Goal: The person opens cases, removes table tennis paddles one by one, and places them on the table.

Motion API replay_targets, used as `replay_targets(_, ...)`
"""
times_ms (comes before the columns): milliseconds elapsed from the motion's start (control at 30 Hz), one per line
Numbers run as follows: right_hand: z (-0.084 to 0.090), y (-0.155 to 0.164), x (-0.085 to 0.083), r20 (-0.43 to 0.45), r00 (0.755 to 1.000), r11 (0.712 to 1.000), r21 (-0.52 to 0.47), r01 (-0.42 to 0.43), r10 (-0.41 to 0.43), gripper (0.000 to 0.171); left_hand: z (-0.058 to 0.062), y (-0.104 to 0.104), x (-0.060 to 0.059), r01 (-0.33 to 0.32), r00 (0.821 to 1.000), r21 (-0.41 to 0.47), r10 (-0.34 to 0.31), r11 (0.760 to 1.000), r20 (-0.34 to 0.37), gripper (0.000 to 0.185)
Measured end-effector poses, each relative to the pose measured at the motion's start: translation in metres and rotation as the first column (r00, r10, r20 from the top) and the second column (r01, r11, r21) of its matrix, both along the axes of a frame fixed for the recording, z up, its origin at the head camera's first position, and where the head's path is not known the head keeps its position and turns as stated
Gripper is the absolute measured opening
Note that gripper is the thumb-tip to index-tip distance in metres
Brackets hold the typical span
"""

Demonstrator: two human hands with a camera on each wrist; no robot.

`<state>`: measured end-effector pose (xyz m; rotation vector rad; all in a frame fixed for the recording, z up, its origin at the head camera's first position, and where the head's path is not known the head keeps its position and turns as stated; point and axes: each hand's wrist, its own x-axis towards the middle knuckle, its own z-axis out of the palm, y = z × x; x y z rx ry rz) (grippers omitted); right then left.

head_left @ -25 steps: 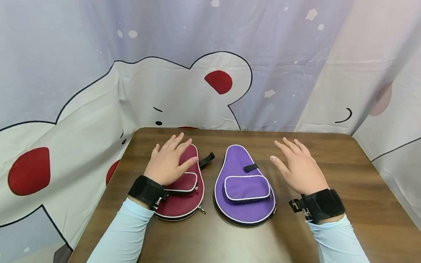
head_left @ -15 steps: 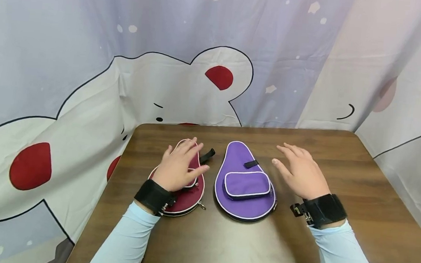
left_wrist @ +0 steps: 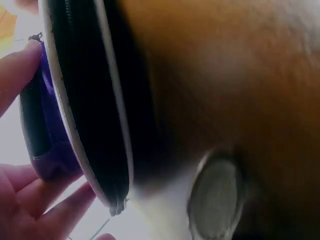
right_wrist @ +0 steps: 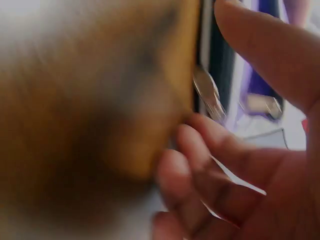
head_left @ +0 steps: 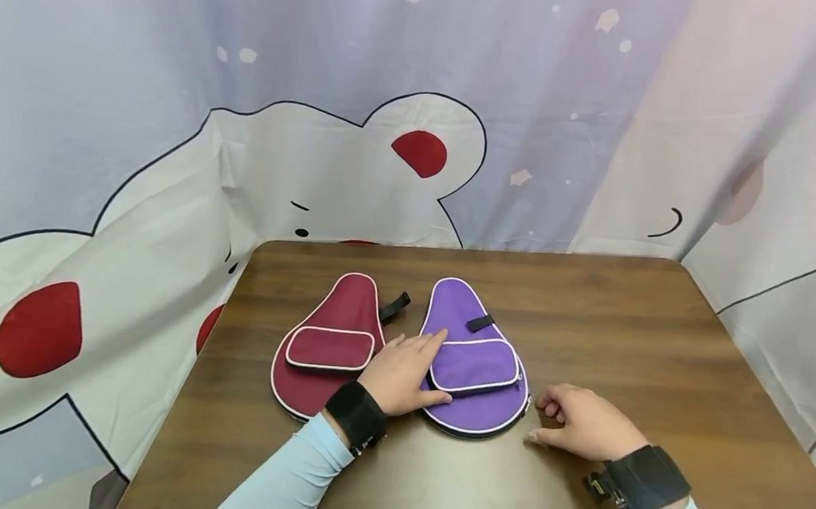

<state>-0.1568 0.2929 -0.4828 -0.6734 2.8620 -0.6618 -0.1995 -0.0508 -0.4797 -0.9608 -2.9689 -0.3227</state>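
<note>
On the brown table (head_left: 660, 346): purple racket case (head_left: 473, 387) flat at centre, just beside maroon racket case (head_left: 322, 336). Left hand (head_left: 406, 374) resting on purple case's left edge, fingers straight and together, thumb underneath. Right hand (head_left: 585, 424) on table at case's lower right rim, fingers loosely curled, holding nothing.

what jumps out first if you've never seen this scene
Two racket-shaped cases lie side by side on the brown table: a maroon case on the left, a purple case beside it. The left hand rests on the purple case's near left edge; the right hand, fingers curled, sits by its near right corner.
</note>
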Motion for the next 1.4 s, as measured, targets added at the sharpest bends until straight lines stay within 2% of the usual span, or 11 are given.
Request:
replay_targets(133,-0.008,-0.013,0.008,-0.044,0.997,0.998,0.0,0.062,-0.062,0.051,-0.001,-0.003,0.01,0.011,0.999,0.001,-0.011,1.0,-0.042,0.099)
replay_targets(233,-0.011,-0.014,0.006,-0.067,0.993,0.995,-0.041,0.092,-0.094,0.045,0.002,-0.003,0.014,0.032,0.994,-0.003,-0.032,0.999,-0.107,0.09)
replay_targets(333,-0.012,-0.004,0.0,-0.061,0.994,0.99,-0.115,0.083,-0.091,0.035,0.002,-0.002,0.016,0.058,0.988,0.016,-0.055,0.998,-0.141,0.083)
replay_targets(467,-0.016,0.007,-0.013,-0.025,0.997,0.982,-0.177,0.062,-0.068,0.023,-0.006,-0.002,0.014,0.087,0.991,0.095,-0.077,0.992,-0.107,0.081)
replay_targets(567,-0.02,0.009,-0.026,-0.035,0.997,0.981,-0.187,0.058,-0.066,0.014,-0.011,-0.006,0.009,0.105,0.994,0.164,-0.1,0.981,-0.04,0.082)
replay_targets(633,-0.02,0.007,-0.035,-0.058,0.996,0.98,-0.189,0.063,-0.075,0.008,-0.009,-0.012,0.005,0.117,0.993,0.195,-0.12,0.974,0.003,0.078)
replay_targets(767,-0.01,0.002,-0.047,-0.08,0.993,0.977,-0.199,0.074,-0.092,0.006,0.004,-0.026,-0.004,0.127,0.988,0.228,-0.144,0.965,0.06,0.075)
replay_targets(900,0.005,-0.007,-0.059,-0.064,0.993,0.967,-0.244,0.079,-0.097,0.007,0.016,-0.042,-0.014,0.104,0.991,0.26,-0.122,0.96,0.055,0.086)
replay_targets(1067,0.018,-0.007,-0.065,-0.045,0.993,0.954,-0.286,0.09,-0.108,0.004,0.024,-0.043,-0.023,0.087,0.995,0.236,-0.097,0.968,0.031,0.082)
replay_targets(1267,0.014,-0.004,-0.06,-0.028,0.997,0.962,-0.264,0.063,-0.073,0.008,0.022,-0.04,-0.019,0.053,0.999,0.153,-0.054,0.987,0.0,0.079)
replay_targets(1400,0.009,0.002,-0.049,-0.029,0.999,0.961,-0.274,0.036,-0.045,0.011,0.018,-0.035,-0.019,0.033,0.999,0.148,-0.033,0.988,-0.008,0.079)
